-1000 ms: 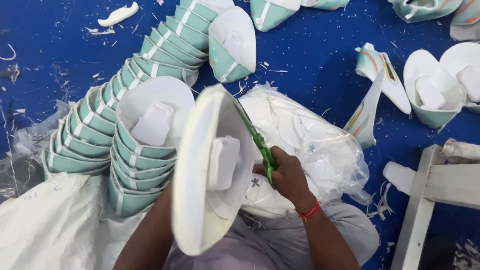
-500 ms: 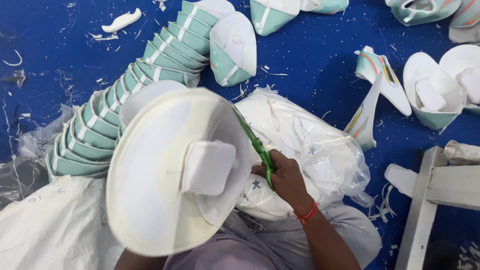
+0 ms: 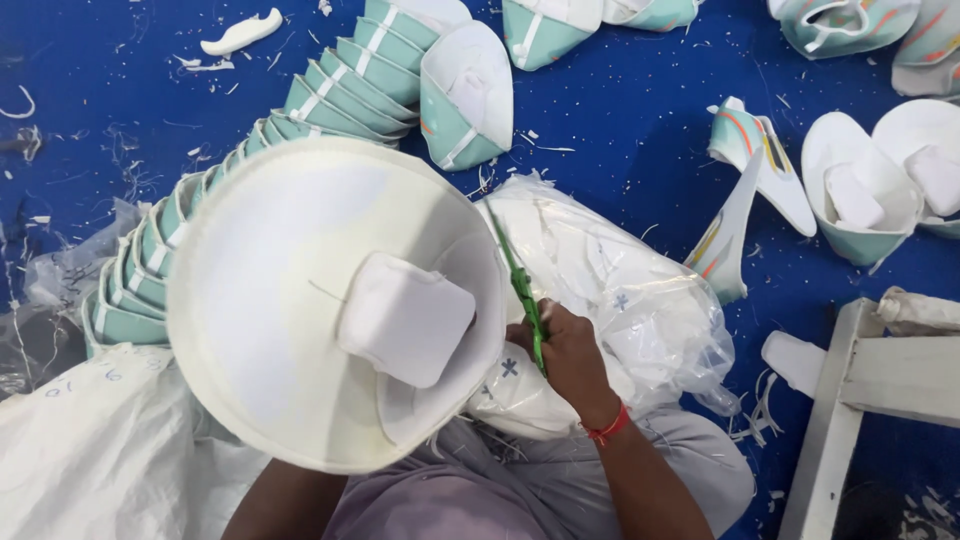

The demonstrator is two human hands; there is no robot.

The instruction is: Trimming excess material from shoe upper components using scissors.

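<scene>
White foam cup piece [image 3: 300, 300] held up over the lap, open side to camera. Right hand [image 3: 565, 350] clenched on green scissors [image 3: 520, 290] at its rim. Left hand hidden behind it, grip can't tell.

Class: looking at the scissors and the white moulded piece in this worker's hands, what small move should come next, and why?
Probably close the green scissors along the white moulded piece's rim: the right hand holds the blades at that edge, where trimming seems underway.

Bare forearms, red band on right wrist, grey-lilac garment
</scene>
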